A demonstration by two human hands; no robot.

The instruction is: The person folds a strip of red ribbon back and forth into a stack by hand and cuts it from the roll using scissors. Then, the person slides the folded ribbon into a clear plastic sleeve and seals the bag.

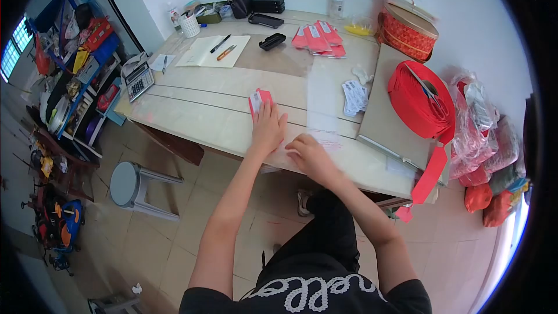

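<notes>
My left hand (267, 127) lies flat with its fingers stretched over a small red packet (260, 96) with a white label, pressing it to the table. Part of the packet is covered by that hand. Just to its right, near the table's front edge, my right hand (311, 156) has its fingers curled together; whatever they hold, if anything, is too small to make out. A clear plastic sleeve (321, 104) lies flat beyond the right hand. Farther right is a small pile of white printed labels (354, 97).
Finished-looking red packets (318, 38) are stacked at the back. A red ribbon roll (421, 99) with scissors (427, 86) rests on a grey paper cutter (381, 99) at right. An open notebook (212, 51) and a calculator (139, 81) lie left. A stool (131, 185) stands below.
</notes>
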